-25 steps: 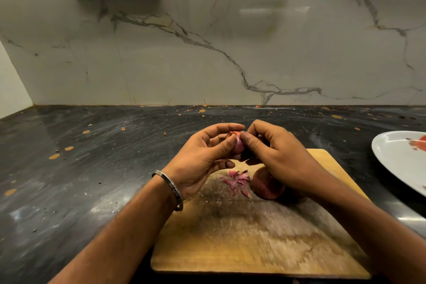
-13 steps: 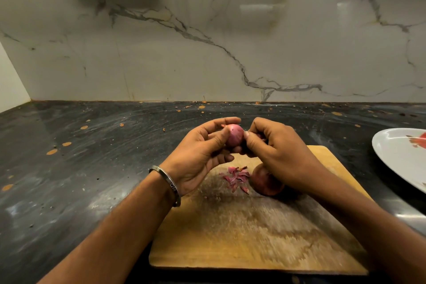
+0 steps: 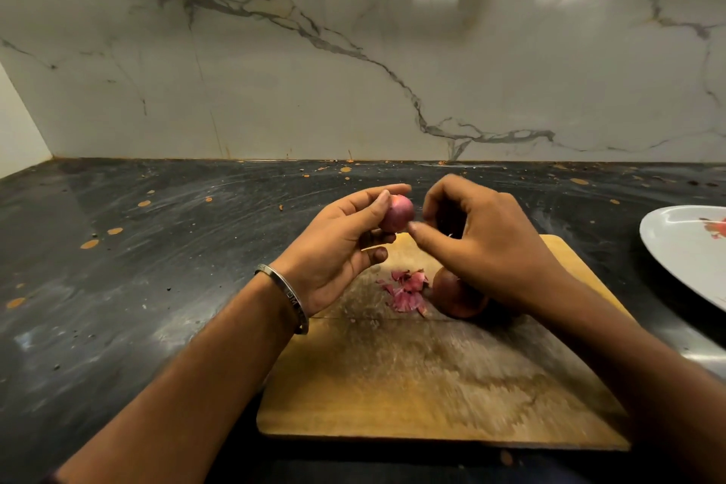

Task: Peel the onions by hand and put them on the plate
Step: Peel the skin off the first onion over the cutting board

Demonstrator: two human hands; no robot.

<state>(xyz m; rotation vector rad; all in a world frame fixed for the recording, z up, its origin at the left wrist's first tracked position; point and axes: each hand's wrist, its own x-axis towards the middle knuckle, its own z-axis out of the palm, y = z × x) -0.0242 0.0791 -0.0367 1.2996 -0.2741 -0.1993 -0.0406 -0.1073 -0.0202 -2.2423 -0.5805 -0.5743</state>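
Left hand (image 3: pixel 334 248) grips small pink onion (image 3: pixel 397 213) above the wooden cutting board (image 3: pixel 432 385). Right hand (image 3: pixel 483 244), fingers curled, thumb tip at the onion; whether it pinches skin is unclear. 1 unpeeled onion (image 3: pixel 455 297) beside peel scraps (image 3: pixel 406 293) on board. Plate (image 3: pixel 683 251) far right.

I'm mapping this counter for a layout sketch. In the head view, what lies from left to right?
Bracelet → left hand → small onion it holds → right hand → white plate at the right edge.
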